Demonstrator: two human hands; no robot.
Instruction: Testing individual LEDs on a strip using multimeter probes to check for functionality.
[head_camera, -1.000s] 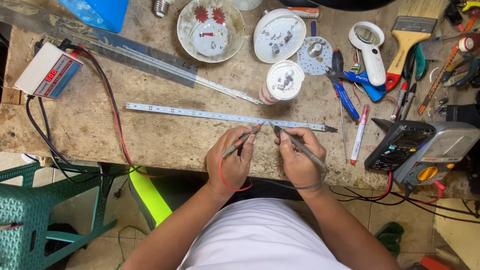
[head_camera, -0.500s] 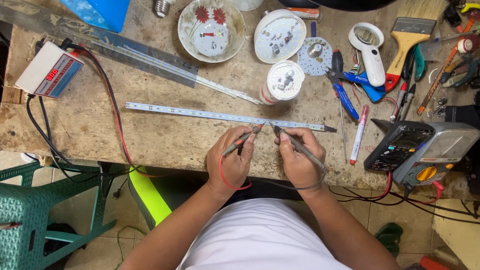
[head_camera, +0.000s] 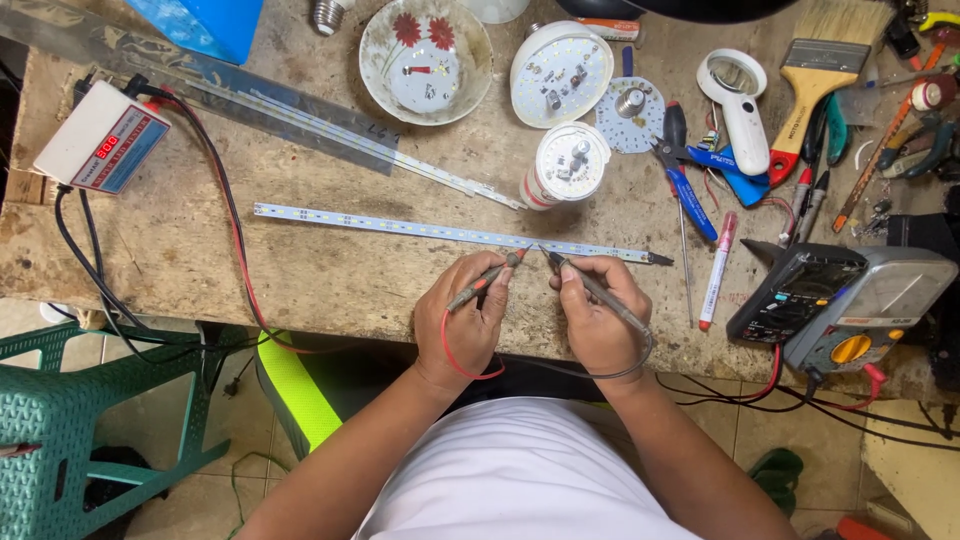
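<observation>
A long thin white LED strip lies across the worn wooden bench. My left hand holds a red-tipped test probe, its tip at the strip's right part. My right hand holds a black test probe, its tip close beside the red one on the strip. The leads, one red and one black, curl around my wrists toward a grey multimeter with a yellow dial at the right.
A small white power-supply box with red and black wires sits far left. Behind the strip lie a metal ruler, a flowered bowl, opened lamp parts, pliers, a magnifier, a paintbrush and pens. A green stool stands below left.
</observation>
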